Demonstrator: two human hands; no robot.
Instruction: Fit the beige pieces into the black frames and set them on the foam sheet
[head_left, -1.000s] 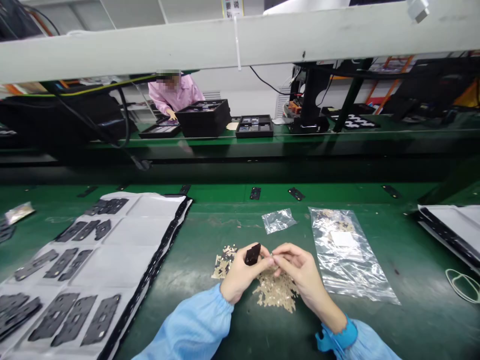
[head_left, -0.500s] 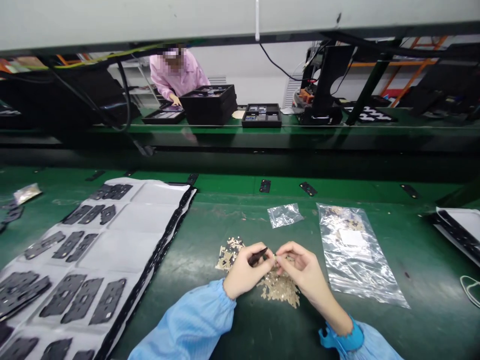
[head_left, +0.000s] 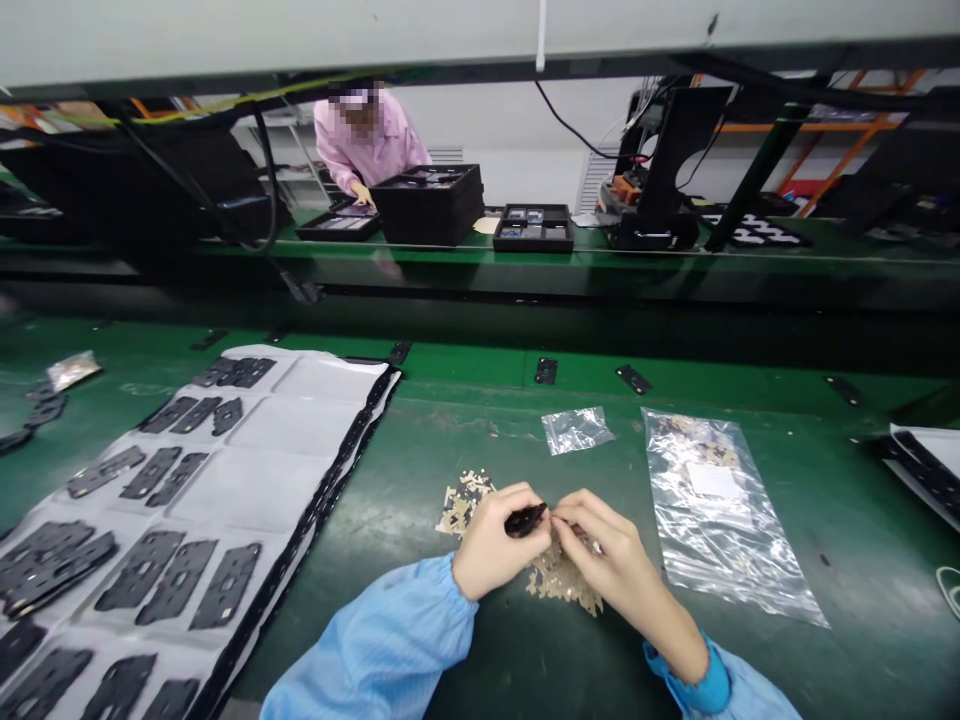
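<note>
Fingers of my left hand are wrapped round a small black plate, which looks like the flat black plates lying on the white tray. Fingertips of my right hand are pinched together close against that plate's right end; whatever they hold is too small to make out. Below and between the hands lies a heap of small tan cut-out pieces, partly covered by the right hand. A second heap of tan and black pieces lies just behind my left hand.
On the left, a white compartmented tray carries rows of black plates. Clear plastic bags, a small one and a large one with tan pieces, lie at the right. Behind a dark ledge, a person in pink works beside stacked black boxes.
The black plate in my left hand has turned and shows more of its surface. My right fingertips stay close to it. The whole view has shifted slightly.
</note>
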